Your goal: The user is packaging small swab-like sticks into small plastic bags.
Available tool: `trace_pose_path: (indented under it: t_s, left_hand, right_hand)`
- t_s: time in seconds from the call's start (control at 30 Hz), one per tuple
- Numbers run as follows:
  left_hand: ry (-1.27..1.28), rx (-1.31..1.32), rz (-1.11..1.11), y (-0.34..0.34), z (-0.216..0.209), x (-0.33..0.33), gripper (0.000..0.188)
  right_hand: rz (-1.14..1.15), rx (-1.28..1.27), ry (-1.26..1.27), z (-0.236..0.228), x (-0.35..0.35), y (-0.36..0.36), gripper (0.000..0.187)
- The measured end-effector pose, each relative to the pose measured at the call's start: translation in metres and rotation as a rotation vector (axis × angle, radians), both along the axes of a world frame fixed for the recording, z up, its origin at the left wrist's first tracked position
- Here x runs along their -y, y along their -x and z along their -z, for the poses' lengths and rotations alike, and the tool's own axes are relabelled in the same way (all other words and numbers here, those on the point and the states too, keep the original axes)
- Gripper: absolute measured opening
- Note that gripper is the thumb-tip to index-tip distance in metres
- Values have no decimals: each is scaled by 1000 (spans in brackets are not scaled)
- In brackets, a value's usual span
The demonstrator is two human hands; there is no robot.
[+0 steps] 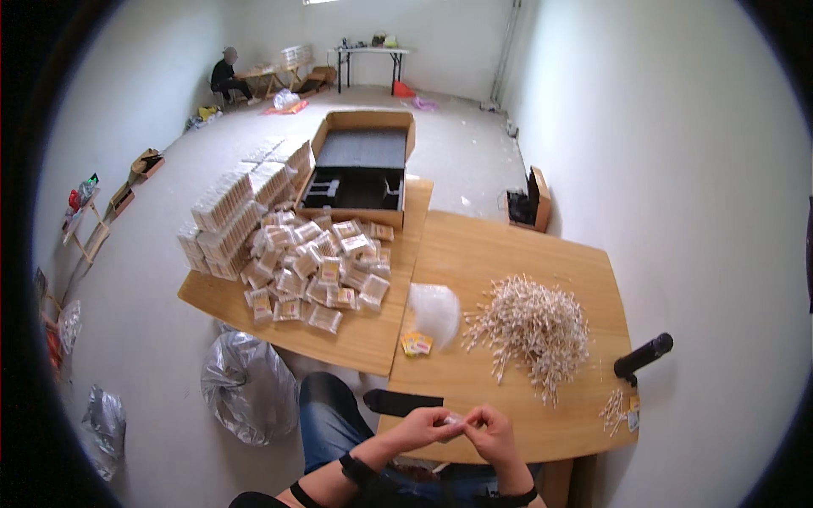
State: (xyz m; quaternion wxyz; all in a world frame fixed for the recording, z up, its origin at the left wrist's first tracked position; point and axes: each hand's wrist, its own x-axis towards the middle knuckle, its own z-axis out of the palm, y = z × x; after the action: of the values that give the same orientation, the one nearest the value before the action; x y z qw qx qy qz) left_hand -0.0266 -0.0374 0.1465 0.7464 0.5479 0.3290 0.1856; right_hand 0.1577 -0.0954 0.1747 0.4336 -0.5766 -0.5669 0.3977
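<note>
At the front edge of the table, my left hand [425,428] is closed on a small clear plastic bag [455,420]. The fingertips of my right hand [491,434] pinch the other end of it. My fingers hide most of the bag, and I cannot make out what is inside. Beyond my hands lies a large loose heap of cotton swabs [538,330]. Left of the heap rest a stack of clear plastic bags [435,311] and a few yellow printed cards [416,343]. A flat black object [403,402] lies just left of my hands.
Filled cotton swab packets [318,262] are piled on the left table, beside stacked packs [224,203] and an open cardboard box [366,144]. A black cylinder [644,356] leans at the right edge near a few swabs. A silver bag [248,385] stands on the floor.
</note>
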Motion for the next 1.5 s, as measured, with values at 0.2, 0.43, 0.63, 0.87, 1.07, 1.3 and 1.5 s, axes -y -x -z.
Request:
trace_pose_path:
  t_s: [0.2,0.43,0.63,0.87,1.07,1.3,1.5]
  left_hand:
    - [62,247,-195,-7,6,14,20]
    - [111,183,-240,-4,1,8,21]
    - [135,179,-332,-2,-2,5,19]
    - [193,202,-418,-6,-10,7,20]
    - [114,226,-408,-10,4,12,22]
    - [77,226,-417,-12,1,17,21]
    - [60,258,-365,-14,-3,16,20]
  right_hand:
    - [227,-361,102,-3,6,17,14]
    - [155,-236,99,-4,15,10,11]
    - [257,-208,30,-7,16,14,10]
    - [213,-280,24,-16,15,16,8]
    - [202,-300,46,2,17,15,8]
    - [128,-274,50,-11,11,23,10]
    - [138,-390,58,1,9,21,11]
